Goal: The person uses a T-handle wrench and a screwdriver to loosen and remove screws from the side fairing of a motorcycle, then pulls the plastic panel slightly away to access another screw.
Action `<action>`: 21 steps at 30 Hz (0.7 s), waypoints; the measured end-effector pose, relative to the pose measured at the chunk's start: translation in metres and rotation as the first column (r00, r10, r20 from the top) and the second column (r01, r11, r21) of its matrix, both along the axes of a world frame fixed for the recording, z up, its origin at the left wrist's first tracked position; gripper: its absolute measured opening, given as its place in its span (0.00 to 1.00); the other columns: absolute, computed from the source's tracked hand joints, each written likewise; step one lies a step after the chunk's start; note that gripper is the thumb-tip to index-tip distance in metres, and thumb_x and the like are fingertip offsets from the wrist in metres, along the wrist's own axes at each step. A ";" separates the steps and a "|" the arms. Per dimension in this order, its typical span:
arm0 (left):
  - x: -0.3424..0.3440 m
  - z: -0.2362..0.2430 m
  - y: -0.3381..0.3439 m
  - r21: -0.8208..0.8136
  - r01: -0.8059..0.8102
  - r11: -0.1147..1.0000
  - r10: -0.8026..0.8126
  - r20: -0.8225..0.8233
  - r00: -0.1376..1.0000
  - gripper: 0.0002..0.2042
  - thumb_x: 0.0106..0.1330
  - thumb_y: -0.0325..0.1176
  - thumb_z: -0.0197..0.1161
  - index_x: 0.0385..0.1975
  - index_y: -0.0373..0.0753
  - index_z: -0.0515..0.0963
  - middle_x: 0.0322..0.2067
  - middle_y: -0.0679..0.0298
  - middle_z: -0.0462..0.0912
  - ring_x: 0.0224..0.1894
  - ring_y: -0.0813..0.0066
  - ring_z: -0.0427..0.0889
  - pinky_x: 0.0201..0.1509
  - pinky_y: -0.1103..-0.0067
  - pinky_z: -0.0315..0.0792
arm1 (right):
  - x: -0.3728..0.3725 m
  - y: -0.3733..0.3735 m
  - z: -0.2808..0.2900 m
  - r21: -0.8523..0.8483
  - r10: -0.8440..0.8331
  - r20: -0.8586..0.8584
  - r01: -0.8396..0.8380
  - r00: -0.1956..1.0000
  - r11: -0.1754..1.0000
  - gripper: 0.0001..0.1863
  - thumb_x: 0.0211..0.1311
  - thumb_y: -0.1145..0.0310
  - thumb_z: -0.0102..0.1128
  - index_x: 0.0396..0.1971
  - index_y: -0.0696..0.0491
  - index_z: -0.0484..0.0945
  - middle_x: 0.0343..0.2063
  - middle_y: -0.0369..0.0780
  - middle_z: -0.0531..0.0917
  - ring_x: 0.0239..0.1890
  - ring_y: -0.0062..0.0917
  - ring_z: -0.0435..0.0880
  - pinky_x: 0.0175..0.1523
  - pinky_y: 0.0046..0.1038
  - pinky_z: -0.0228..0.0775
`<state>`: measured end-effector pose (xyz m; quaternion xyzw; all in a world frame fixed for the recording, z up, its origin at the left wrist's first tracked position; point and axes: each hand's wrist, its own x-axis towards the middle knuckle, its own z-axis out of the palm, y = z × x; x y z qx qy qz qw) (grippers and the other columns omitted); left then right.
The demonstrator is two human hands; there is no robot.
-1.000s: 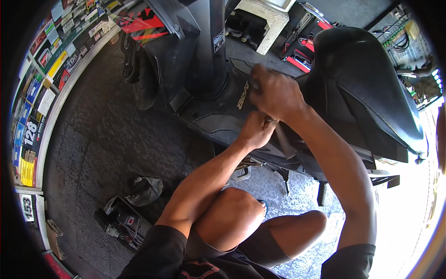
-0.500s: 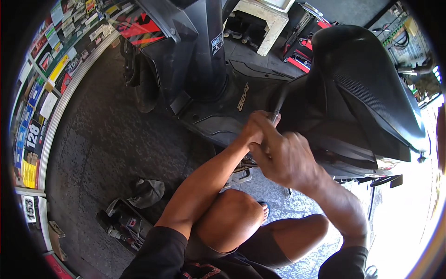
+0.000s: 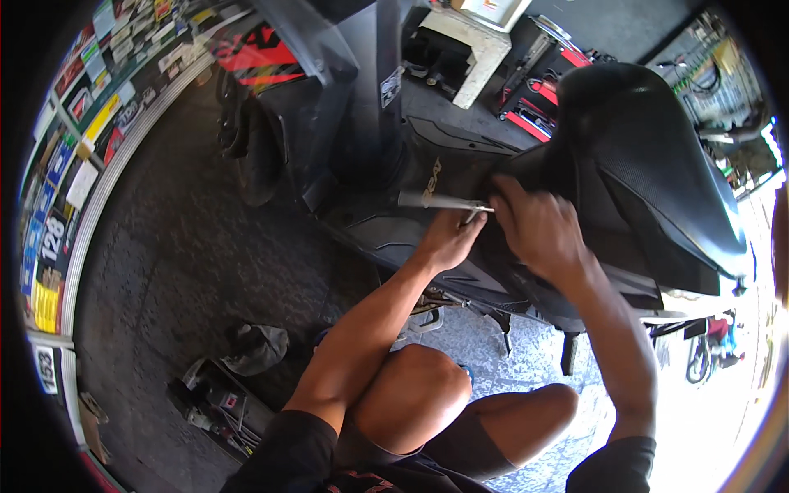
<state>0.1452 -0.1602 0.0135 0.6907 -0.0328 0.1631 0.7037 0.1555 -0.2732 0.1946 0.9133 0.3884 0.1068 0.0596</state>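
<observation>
I have 2 bare hands in view on the head feed, both at a dark scooter [image 3: 362,107]. The left hand [image 3: 454,240] is above the near edge of the footboard [image 3: 382,230], its fingers closed around 1 slim metal tool [image 3: 450,201]. The tool's bar extends leftward over the middle of the footboard, beside a pale marking; its left end is motion-blurred. I cannot tell what, if anything, the tool's lower part meets.

The right hand [image 3: 538,230] is partly open, fingers loosely curled, just beside the bar's right end. I see nothing in its grasp; contact with the tool cannot be confirmed.

The black seat [image 3: 625,107] rises to the right of the right hand. Beyond the footboard's far edge I record a pale, stained bench [image 3: 472,37] and, near its right leg, a red rack [image 3: 534,123]. On the floor [image 3: 181,271], left of the person's knees, there is a grey cloth [image 3: 259,349] against a tray [image 3: 263,401] holding assorted tools [image 3: 226,411].
</observation>
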 end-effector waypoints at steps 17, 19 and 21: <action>0.012 -0.015 -0.007 -0.031 0.030 0.999 -0.018 0.338 0.941 0.16 0.78 0.44 0.52 0.46 0.36 0.77 0.38 0.62 0.77 0.42 0.75 0.75 0.48 0.72 0.73 | 0.029 0.069 -0.025 0.371 0.422 -0.240 -0.319 0.874 0.872 0.47 0.69 0.29 0.40 0.69 0.58 0.65 0.66 0.54 0.72 0.75 0.49 0.59 0.78 0.49 0.43; 0.019 -0.004 0.007 -0.009 0.142 0.990 -0.138 0.190 0.972 0.17 0.79 0.40 0.53 0.60 0.36 0.70 0.57 0.60 0.72 0.60 0.71 0.71 0.65 0.72 0.68 | 0.032 0.082 -0.027 0.156 0.377 -0.388 -0.343 0.841 0.926 0.53 0.67 0.24 0.29 0.72 0.58 0.60 0.70 0.53 0.65 0.79 0.45 0.46 0.80 0.52 0.27; 0.010 -0.025 0.006 -0.293 0.154 0.944 -0.094 0.210 0.973 0.16 0.78 0.35 0.54 0.60 0.36 0.70 0.57 0.58 0.74 0.62 0.67 0.72 0.66 0.70 0.67 | 0.026 0.093 -0.035 0.129 0.350 -0.378 -0.326 0.857 0.937 0.53 0.68 0.25 0.29 0.72 0.59 0.60 0.70 0.53 0.66 0.78 0.46 0.48 0.80 0.54 0.29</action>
